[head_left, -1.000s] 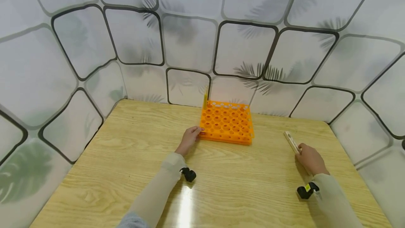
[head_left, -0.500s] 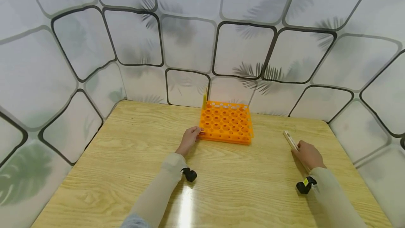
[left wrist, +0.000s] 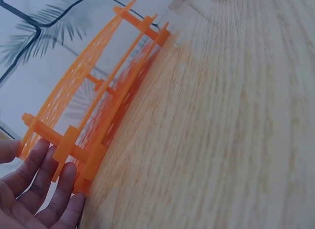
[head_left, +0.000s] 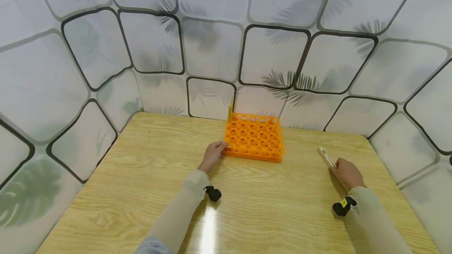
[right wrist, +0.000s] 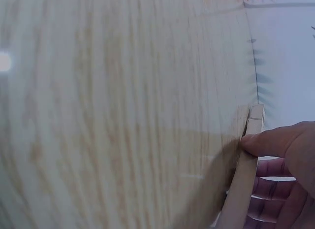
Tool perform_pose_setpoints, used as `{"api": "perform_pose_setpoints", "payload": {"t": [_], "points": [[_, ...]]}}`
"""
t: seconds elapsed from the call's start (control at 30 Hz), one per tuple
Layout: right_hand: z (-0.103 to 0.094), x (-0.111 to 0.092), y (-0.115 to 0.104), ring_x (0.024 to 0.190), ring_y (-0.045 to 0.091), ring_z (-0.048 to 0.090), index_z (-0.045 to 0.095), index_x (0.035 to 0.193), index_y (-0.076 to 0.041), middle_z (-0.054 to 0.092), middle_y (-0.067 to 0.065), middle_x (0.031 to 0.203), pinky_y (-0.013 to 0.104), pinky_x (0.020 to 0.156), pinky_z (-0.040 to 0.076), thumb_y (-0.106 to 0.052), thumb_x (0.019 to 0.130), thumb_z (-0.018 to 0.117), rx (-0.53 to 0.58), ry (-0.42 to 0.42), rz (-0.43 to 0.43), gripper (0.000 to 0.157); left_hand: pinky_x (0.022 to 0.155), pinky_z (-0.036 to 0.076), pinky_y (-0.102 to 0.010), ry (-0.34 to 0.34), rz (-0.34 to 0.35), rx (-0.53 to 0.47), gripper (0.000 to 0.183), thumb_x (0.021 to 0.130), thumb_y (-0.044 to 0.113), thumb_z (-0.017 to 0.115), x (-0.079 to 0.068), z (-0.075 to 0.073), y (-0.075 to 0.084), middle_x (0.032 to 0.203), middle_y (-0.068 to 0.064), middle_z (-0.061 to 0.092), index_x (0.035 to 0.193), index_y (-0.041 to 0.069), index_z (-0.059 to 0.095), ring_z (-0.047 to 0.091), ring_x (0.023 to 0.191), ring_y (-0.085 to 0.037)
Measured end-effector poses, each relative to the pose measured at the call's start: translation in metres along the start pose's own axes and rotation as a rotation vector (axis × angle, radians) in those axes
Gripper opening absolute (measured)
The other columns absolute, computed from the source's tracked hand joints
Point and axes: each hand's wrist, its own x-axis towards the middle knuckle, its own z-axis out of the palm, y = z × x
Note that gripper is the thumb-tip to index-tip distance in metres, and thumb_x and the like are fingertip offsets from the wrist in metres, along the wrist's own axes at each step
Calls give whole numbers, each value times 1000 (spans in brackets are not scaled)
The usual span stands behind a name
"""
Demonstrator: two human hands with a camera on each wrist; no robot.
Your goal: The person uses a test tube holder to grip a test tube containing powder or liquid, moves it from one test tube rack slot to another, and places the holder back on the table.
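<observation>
An orange test tube rack [head_left: 253, 141] stands on the table near the wall, its tiers pierced with round holes. My left hand [head_left: 213, 155] grips its near left corner; in the left wrist view the thumb is at the top tier and the fingers [left wrist: 37, 182] curl around the corner post [left wrist: 49, 135]. A thin yellow stick-like piece [head_left: 229, 113] stands upright at the rack's far left corner. To the right, my right hand [head_left: 349, 173] holds a narrow pale wooden bar [head_left: 325, 156] between thumb and fingers. A hole shows at its far end, while its near part is hidden under the hand.
Patterned cloth walls [head_left: 212, 50] enclose the wooden table [head_left: 268, 207] at the back and sides. A bright light reflection lies on the table near its front, right of the left forearm. Black wrist cameras [head_left: 213, 194] sit on both sleeves.
The right hand has moved slightly forward along the wooden bar's near part. The left hand and the rack stay in place; the head view shifts a little.
</observation>
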Motion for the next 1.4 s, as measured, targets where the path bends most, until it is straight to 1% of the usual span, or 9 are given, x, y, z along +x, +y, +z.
{"api": "perform_pose_setpoints", "payload": {"t": [0.13, 0.4, 0.5, 0.67, 0.87, 1.07, 1.17, 1.3, 1.4], "points": [[-3, -4, 0, 59, 19, 47, 53, 89, 5, 56, 11, 70, 30, 51, 36, -20, 93, 50, 23, -4, 10, 26, 95, 46, -45, -8, -13, -21, 38, 100, 24, 44, -4, -1, 4, 124, -22, 59, 119, -6, 59, 55, 112, -34], [-14, -9, 4, 60, 21, 49, 48, 90, 6, 55, 11, 69, 31, 52, 37, -19, 95, 43, 77, -1, 33, 26, 98, 43, -49, -25, 4, -32, 36, 101, 17, 42, -25, -2, 29, 124, -28, 56, 119, -12, 56, 52, 116, -40], [-17, -10, 7, 58, 20, 49, 44, 90, 6, 54, 9, 66, 31, 51, 37, -19, 97, 39, 93, -13, 36, 26, 97, 44, -49, -22, 20, -27, 36, 101, 17, 42, -25, -2, 27, 123, -27, 57, 117, -12, 56, 53, 115, -40], [-26, -11, 11, 57, 18, 54, 42, 96, 7, 58, 14, 74, 32, 51, 41, -22, 100, 36, 130, -48, 42, 30, 92, 47, -45, -4, 36, -29, 36, 101, 21, 43, -11, -1, 8, 121, -25, 60, 115, -8, 59, 55, 110, -37], [-33, -15, 15, 53, 17, 44, 36, 110, 7, 63, 21, 87, 32, 47, 36, -30, 103, 29, 110, -58, 20, 39, 85, 49, -38, 26, 30, -10, 35, 100, 23, 44, -2, 2, -3, 120, -20, 61, 113, -4, 62, 58, 103, -29], [-37, -17, 18, 47, 15, 34, 31, 118, 10, 50, 10, 65, 31, 44, 31, -36, 103, 24, 79, -11, -3, 49, 84, 49, -37, 29, 38, -28, 35, 100, 23, 44, -3, 2, -2, 119, -20, 62, 112, -5, 62, 58, 105, -30], [-40, -16, 18, 46, 15, 33, 31, 119, 11, 40, 4, 59, 31, 44, 30, -39, 102, 23, 62, 4, 5, 54, 88, 48, -42, 6, 40, -50, 35, 101, 20, 44, -13, 0, 10, 121, -24, 60, 114, -8, 60, 57, 110, -35], [-43, -15, 18, 47, 15, 33, 31, 121, 12, 40, 4, 60, 31, 44, 30, -44, 101, 21, 54, -3, 20, 60, 95, 44, -49, -21, 37, -70, 35, 101, 16, 42, -26, -2, 26, 124, -28, 57, 117, -12, 57, 53, 115, -40], [-45, -14, 17, 49, 16, 34, 33, 121, 13, 41, 6, 63, 31, 46, 30, -47, 101, 20, 47, -14, 26, 65, 95, 44, -49, -22, 44, -69, 35, 101, 16, 43, -27, -2, 27, 124, -28, 57, 117, -12, 57, 53, 115, -40]]}}
